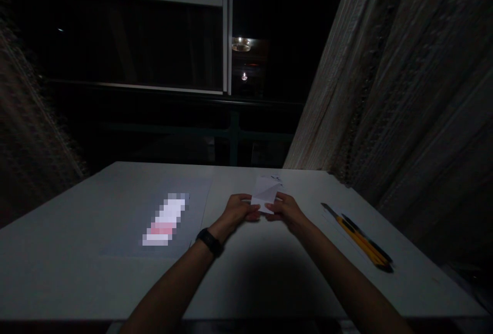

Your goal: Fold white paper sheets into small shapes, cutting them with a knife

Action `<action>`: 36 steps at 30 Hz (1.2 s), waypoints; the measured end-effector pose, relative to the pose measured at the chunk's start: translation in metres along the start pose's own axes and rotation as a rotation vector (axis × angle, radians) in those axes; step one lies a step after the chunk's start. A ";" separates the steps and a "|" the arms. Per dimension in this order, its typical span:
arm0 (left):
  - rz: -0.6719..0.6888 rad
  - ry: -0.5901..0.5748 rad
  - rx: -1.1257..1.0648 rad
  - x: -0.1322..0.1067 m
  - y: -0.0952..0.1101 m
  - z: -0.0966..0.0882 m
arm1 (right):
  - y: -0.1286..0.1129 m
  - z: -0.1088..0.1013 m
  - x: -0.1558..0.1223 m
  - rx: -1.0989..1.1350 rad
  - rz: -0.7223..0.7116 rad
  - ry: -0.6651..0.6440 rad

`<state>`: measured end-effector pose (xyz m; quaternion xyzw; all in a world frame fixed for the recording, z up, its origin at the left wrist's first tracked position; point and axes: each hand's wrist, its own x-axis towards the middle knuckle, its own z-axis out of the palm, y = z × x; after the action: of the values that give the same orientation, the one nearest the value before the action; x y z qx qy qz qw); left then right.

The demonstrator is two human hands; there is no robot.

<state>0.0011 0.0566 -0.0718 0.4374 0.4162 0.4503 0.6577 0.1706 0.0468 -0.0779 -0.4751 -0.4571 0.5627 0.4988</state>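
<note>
A small folded piece of white paper is held up just above a white table near its far edge. My left hand, with a dark band on its wrist, pinches the paper's lower left side. My right hand pinches its lower right side. The fingers of both hands are closed on the paper and their tips nearly meet under it. The room is dim and the folds are hard to read.
A large sheet of paper lies flat on the table's left half, with a blurred-out patch on it. A yellow utility knife and a dark pen lie at the right. A curtain hangs right; a dark window is behind.
</note>
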 end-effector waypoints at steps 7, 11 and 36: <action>0.030 -0.020 -0.033 0.004 -0.003 -0.001 | 0.000 0.004 -0.002 0.002 0.022 -0.068; -0.006 -0.050 -0.018 0.002 -0.005 0.000 | 0.001 0.005 -0.001 -0.034 0.021 -0.063; -0.069 0.054 -0.195 0.000 0.023 -0.012 | -0.028 -0.011 -0.014 -0.714 -0.793 0.161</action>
<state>-0.0155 0.0637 -0.0529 0.3445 0.4029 0.4774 0.7008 0.1860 0.0353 -0.0504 -0.4476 -0.7245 0.1027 0.5140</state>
